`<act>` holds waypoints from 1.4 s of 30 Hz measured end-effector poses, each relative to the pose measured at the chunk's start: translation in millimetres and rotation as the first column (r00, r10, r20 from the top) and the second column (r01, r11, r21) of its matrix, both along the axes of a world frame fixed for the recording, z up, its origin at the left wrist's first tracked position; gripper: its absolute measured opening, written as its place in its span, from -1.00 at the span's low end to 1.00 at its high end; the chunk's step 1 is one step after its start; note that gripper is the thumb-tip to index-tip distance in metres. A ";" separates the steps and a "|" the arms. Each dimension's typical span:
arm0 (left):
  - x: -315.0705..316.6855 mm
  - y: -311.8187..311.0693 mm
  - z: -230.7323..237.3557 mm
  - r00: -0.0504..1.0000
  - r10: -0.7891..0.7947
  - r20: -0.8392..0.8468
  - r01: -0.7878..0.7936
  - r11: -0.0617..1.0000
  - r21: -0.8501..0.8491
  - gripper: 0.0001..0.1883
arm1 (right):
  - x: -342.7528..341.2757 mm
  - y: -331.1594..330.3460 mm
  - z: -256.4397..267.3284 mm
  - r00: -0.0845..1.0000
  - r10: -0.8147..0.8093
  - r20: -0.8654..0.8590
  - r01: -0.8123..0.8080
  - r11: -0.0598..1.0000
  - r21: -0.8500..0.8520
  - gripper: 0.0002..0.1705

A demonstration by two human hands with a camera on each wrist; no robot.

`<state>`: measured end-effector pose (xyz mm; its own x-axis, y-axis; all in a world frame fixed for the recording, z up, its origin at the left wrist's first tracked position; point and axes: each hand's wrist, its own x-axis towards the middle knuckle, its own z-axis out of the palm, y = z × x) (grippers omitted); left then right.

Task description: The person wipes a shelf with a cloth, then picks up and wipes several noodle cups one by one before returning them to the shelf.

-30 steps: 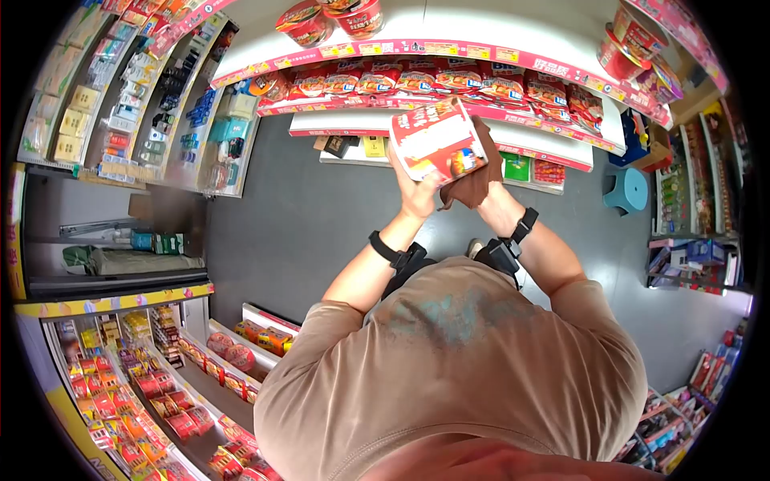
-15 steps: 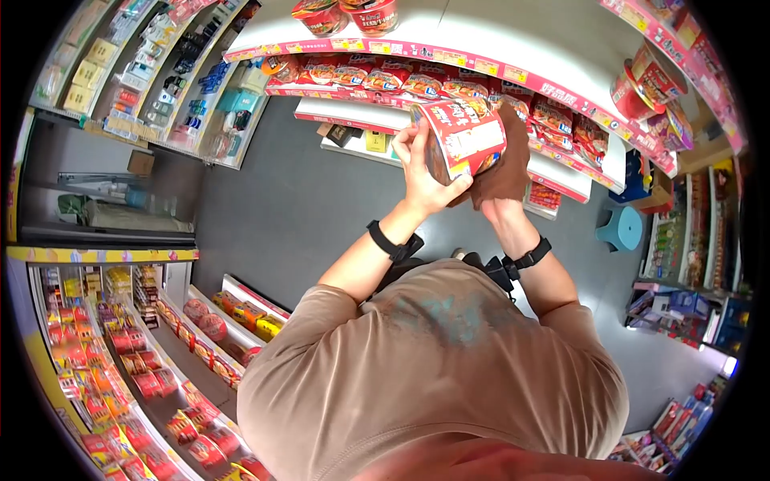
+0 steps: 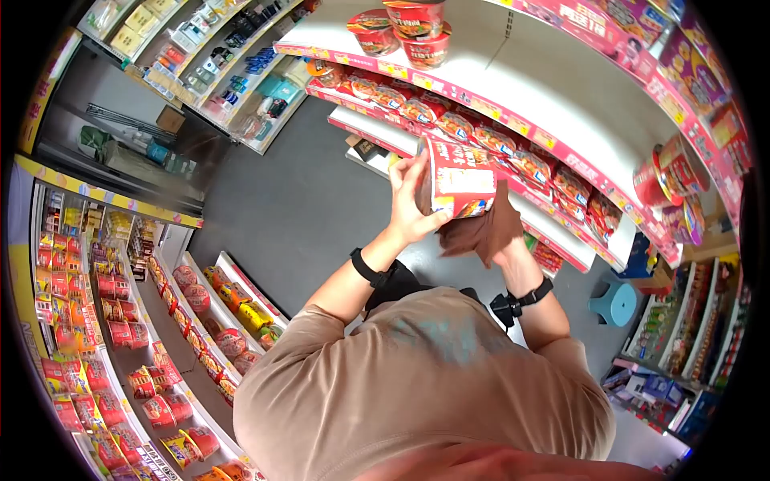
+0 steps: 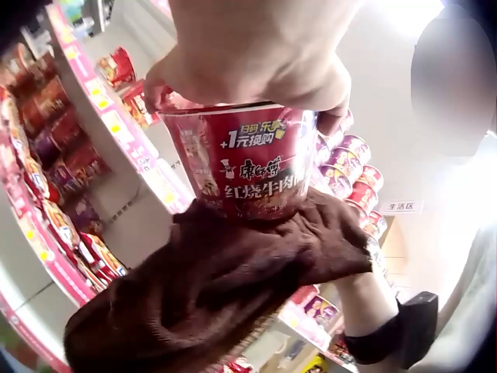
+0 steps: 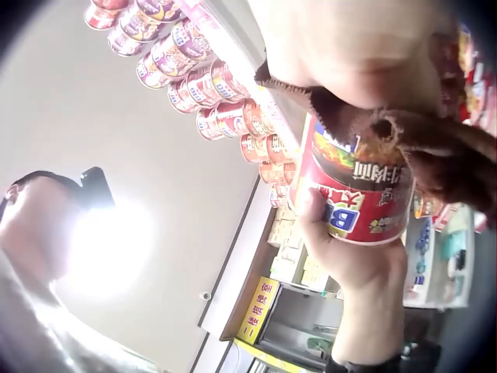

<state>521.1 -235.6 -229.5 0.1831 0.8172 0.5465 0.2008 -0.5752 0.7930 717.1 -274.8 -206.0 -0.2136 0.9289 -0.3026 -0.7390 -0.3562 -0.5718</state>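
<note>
Braised-beef instant noodle bucket [image 3: 464,183], red, is held up in the head view before a pink-edged shelf [image 3: 561,84], its rim end to the left. There the left hand [image 3: 411,210] grips it, thumb and fingers curled about the rim. A brown cloth [image 3: 481,232] touches its lower right part and covers most of the right hand [image 3: 507,253]. Bagged noodles [image 3: 493,139] line a lower shelf; a blue stool [image 3: 613,303] stands on the floor to the right.

From the left wrist, the bucket's base meets the bunched cloth; a black strap [image 4: 400,334] rings the right wrist.

From the right wrist, the cloth hides the right fingers, so I cannot tell how they lie. Other noodle buckets [image 5: 217,85] stand stacked behind.
</note>
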 end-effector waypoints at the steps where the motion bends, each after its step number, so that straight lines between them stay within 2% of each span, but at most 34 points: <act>1: -9.2 7.6 2.9 0.999 0.033 0.023 -0.032 0.999 -0.038 0.21 | -7.9 1.7 0.6 1.000 -0.001 -0.024 0.003 0.999 0.051 -0.25; 2: -17.7 17.9 5.9 0.997 0.054 0.062 -0.049 0.996 -0.070 0.20 | -11.2 2.9 3.8 0.997 -0.042 -0.071 0.042 0.999 -0.010 -0.40; 3: -27.8 30.9 10.2 0.992 0.076 0.102 -0.065 0.992 -0.105 0.20 | -10.9 12.1 9.5 0.999 0.030 -0.017 -0.032 0.992 -0.126 -0.42; 4: -49.0 49.2 -0.2 0.992 0.125 -0.004 -0.125 0.989 -0.080 0.18 | -8.9 24.4 16.3 0.994 0.108 0.030 -0.098 0.965 -0.241 -0.44; 5: -57.9 60.5 8.4 0.987 0.135 0.084 -0.127 0.987 -0.099 0.15 | -7.5 38.4 19.3 0.979 0.189 0.071 -0.152 0.924 -0.352 -0.45; 6: -78.5 80.6 -0.5 0.983 0.142 0.113 -0.131 0.987 -0.095 0.13 | -9.3 45.6 4.1 0.986 0.160 -0.042 -0.165 0.946 -0.278 -0.48; 8: -126.2 128.3 -4.1 0.974 0.201 0.105 -0.193 0.978 -0.079 0.10 | -1.9 65.4 -8.5 0.990 0.095 0.101 -0.082 0.989 -0.125 -0.49; 9: -151.4 151.6 2.4 0.965 0.255 0.065 -0.251 0.965 -0.072 0.09 | 1.0 74.3 -16.8 0.996 0.013 0.091 0.001 0.988 -0.153 -0.51; 10: -177.3 175.9 14.0 0.943 0.330 -0.045 -0.332 0.942 -0.056 0.04 | 3.9 83.1 -25.2 0.994 -0.069 0.085 0.083 0.981 -0.177 -0.52; 11: -200.2 204.0 25.2 0.925 0.373 -0.077 -0.374 0.927 -0.004 -0.01 | 11.4 91.4 -30.2 0.992 -0.128 0.019 0.127 0.939 -0.320 -0.52; 12: -201.2 224.4 55.3 0.947 0.309 0.085 -0.309 0.951 -0.011 -0.01 | 16.6 89.8 -46.3 0.974 -0.225 -0.010 0.209 0.923 -0.324 -0.51; 13: -230.7 257.1 64.6 0.894 0.413 -0.173 -0.405 0.911 0.081 0.00 | 13.4 90.0 -40.0 0.984 -0.177 0.000 0.162 0.902 -0.399 -0.50; 14: -240.4 279.7 89.6 0.860 0.424 -0.283 -0.404 0.905 0.130 -0.01 | 10.0 90.2 -33.3 0.992 -0.128 0.002 0.114 0.874 -0.473 -0.44; 15: -249.4 306.2 107.6 0.834 0.420 -0.357 -0.409 0.906 0.111 -0.02 | 6.6 90.4 -26.6 0.997 -0.082 -0.003 0.068 0.837 -0.543 -0.36; 18: -263.4 389.9 136.7 0.747 0.413 -0.521 -0.391 0.907 0.159 -0.07 | 32.2 68.5 -120.2 0.992 -0.113 0.058 0.127 0.894 -0.429 -0.49; 20: -262.8 437.5 144.8 0.665 0.411 -0.624 -0.355 0.909 0.219 -0.12 | 26.3 57.3 -144.0 0.945 -0.263 0.193 0.320 0.859 -0.400 -0.59; 22: -252.2 477.2 147.6 0.585 0.365 -0.725 -0.296 0.927 0.228 -0.12 | 39.6 33.8 -177.9 0.942 -0.320 0.100 0.335 0.894 -0.297 -0.67; 23: -244.3 492.0 147.1 0.546 0.358 -0.758 -0.259 0.932 0.253 -0.13 | 37.1 27.7 -187.5 0.900 -0.263 0.349 0.354 0.907 -0.228 -0.69; 24: -238.7 508.1 142.2 0.519 0.346 -0.782 -0.236 0.937 0.259 -0.12 | 34.9 22.7 -196.9 0.794 -0.198 0.574 0.347 0.924 -0.161 -0.71; 26: -229.1 534.0 126.5 0.478 0.387 -0.788 -0.173 0.922 0.347 -0.10 | 29.3 17.3 -196.4 0.614 -0.131 0.778 0.194 0.981 0.011 -0.74; 27: -224.8 545.1 119.2 0.457 0.413 -0.788 -0.142 0.908 0.394 -0.10 | 26.4 14.5 -195.9 0.495 -0.134 0.858 0.119 0.989 0.086 -0.76; 28: -220.2 552.9 115.6 0.490 0.374 -0.787 -0.116 0.923 0.367 -0.09 | 21.9 15.0 -191.7 0.483 -0.135 0.865 0.061 0.991 0.120 -0.77; 30: -204.2 550.4 121.8 0.443 0.352 -0.824 -0.103 0.934 0.343 -0.10 | 12.1 24.1 -171.0 0.343 -0.116 0.932 -0.059 0.988 0.145 -0.77; 31: -199.0 548.6 123.1 0.416 0.341 -0.843 -0.100 0.939 0.330 -0.11 | 6.0 34.3 -147.5 0.208 -0.096 0.973 -0.120 0.985 0.123 -0.77; 32: -195.9 554.1 120.6 0.391 0.331 -0.859 -0.102 0.943 0.317 -0.11 | 4.5 34.8 -146.4 0.278 -0.092 0.956 -0.061 0.992 0.113 -0.76; 33: -195.2 559.3 115.9 0.411 0.283 -0.867 -0.083 0.958 0.273 -0.10 | 2.8 35.2 -145.1 0.346 -0.095 0.933 0.000 0.995 0.102 -0.76; 34: -195.0 561.4 113.2 0.430 0.235 -0.872 -0.067 0.971 0.229 -0.09 | 2.1 37.6 -149.5 0.587 -0.153 0.795 0.172 0.983 0.062 -0.73; 35: -194.8 565.1 112.0 0.448 0.189 -0.874 -0.048 0.981 0.187 -0.08 | 6.0 38.7 -151.0 0.925 -0.199 0.325 0.238 0.968 -0.085 -0.67; 36: -196.0 568.2 110.9 0.434 0.177 -0.883 -0.029 0.983 0.183 -0.07 | 10.0 39.9 -152.4 0.926 -0.326 -0.191 0.250 0.907 -0.339 -0.60; 39: -194.4 566.3 110.7 0.415 0.136 -0.899 0.039 0.985 0.167 -0.03 | -3.6 55.3 -98.5 0.975 -0.222 -0.008 0.199 0.888 -0.414 -0.51; 41: -202.0 572.2 103.9 0.435 0.106 -0.894 0.093 0.982 0.161 -0.02 | -22.2 73.7 -72.7 0.939 -0.327 0.109 0.333 0.779 -0.532 -0.51; 42: -206.3 569.1 109.6 0.437 0.010 -0.900 0.078 0.996 0.049 -0.04 | -25.4 79.2 -67.3 0.911 -0.376 0.171 0.401 0.707 -0.583 -0.50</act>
<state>314.8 333.6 -119.9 0.6335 0.7655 0.1127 0.7534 -0.6435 0.1351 691.7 -195.6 -273.3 0.1485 0.5555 -0.8182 -0.8718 -0.3171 -0.3735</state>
